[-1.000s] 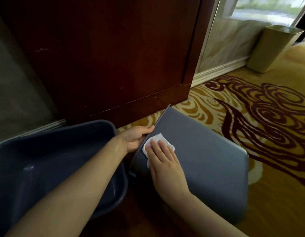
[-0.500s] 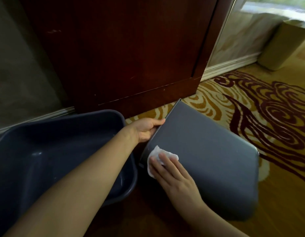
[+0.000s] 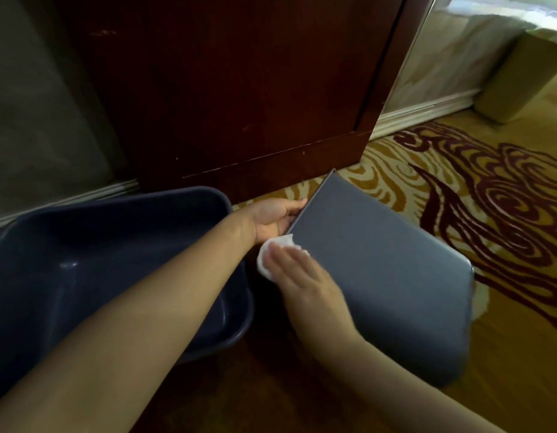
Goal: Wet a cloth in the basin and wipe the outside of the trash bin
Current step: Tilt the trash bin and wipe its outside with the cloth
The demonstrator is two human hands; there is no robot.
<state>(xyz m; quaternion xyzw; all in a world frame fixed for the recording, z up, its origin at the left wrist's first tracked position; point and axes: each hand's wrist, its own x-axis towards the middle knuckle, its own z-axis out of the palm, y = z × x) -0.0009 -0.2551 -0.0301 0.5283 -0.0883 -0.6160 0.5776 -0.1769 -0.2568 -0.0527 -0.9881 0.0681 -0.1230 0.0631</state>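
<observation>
A grey trash bin [image 3: 380, 276] lies tipped on its side on the floor, its open rim pointing left. My left hand [image 3: 275, 215] grips that rim at its upper left edge. My right hand [image 3: 302, 276] presses a small white cloth [image 3: 271, 253] flat against the bin's near left edge, the fingers covering most of the cloth. A dark blue basin [image 3: 114, 260] stands on the floor just left of the bin, partly hidden by my left forearm.
A dark wooden cabinet [image 3: 224, 89] rises right behind the basin and bin. A patterned yellow and maroon carpet [image 3: 489, 198] spreads to the right. A tan bin [image 3: 521, 76] stands by the far right wall.
My right hand has slid the cloth down and to the left across the bin's side, reaching its rim edge. My left hand has kept its grip on the rim.
</observation>
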